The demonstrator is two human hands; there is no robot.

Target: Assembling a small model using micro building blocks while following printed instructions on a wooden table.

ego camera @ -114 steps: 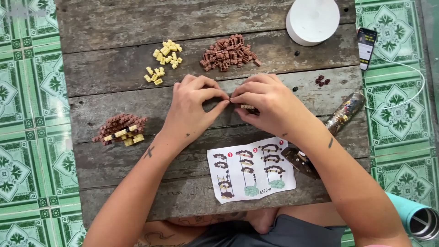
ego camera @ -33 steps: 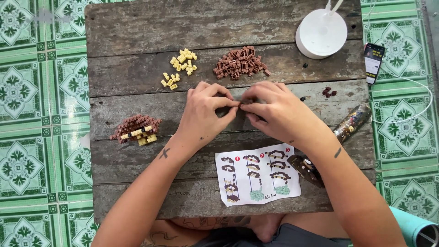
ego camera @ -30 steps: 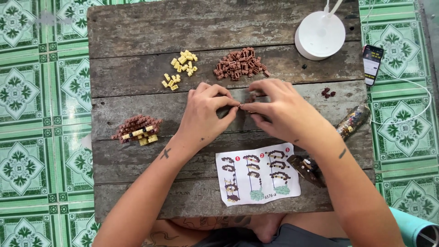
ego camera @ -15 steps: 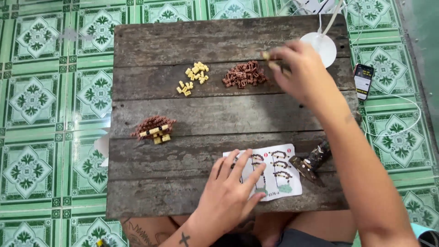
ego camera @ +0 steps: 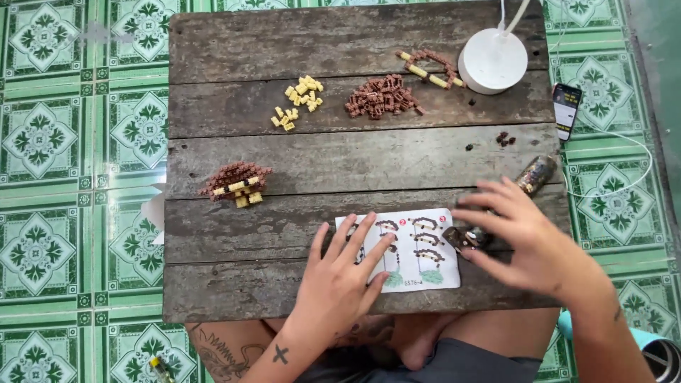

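Instruction sheet [ego camera: 408, 248]: a white printed leaflet with small brick-build diagrams, lying flat on the near plank of the wooden table [ego camera: 234, 284], between the two hands.
Left hand [ego camera: 340, 280]: palm down, fingers spread, fingertips resting on the left part of the sheet; it pinches nothing.
Right hand [ego camera: 528, 237]: fingers spread and curved, hovering over the sheet's right edge, fingertips at a small dark crumpled packet [ego camera: 464, 237]; whether they touch it I cannot tell.
Packet: just beside the sheet's right edge, under the right hand's fingertips.
Clear tube of small bits [ego camera: 535, 174]: lying tilted just beyond the right hand, near the table's right edge.
Loose dark bits [ego camera: 504, 138]: a few, beyond that tube.
Small brown-and-yellow brick build [ego camera: 237, 184]: well to the left of the left hand, on a middle plank.
Yellow bricks [ego camera: 298, 103]: loose heap, far beyond the left hand.
Brown bricks [ego camera: 379, 96]: loose heap to the right of the yellow ones.
Curved brown-and-yellow brick strip [ego camera: 429, 67]: just beyond the brown heap, touching or almost touching the white round lamp base [ego camera: 493, 60].
Phone [ego camera: 566, 110]: on the green patterned tile floor, off the table's right edge, beyond the right hand.
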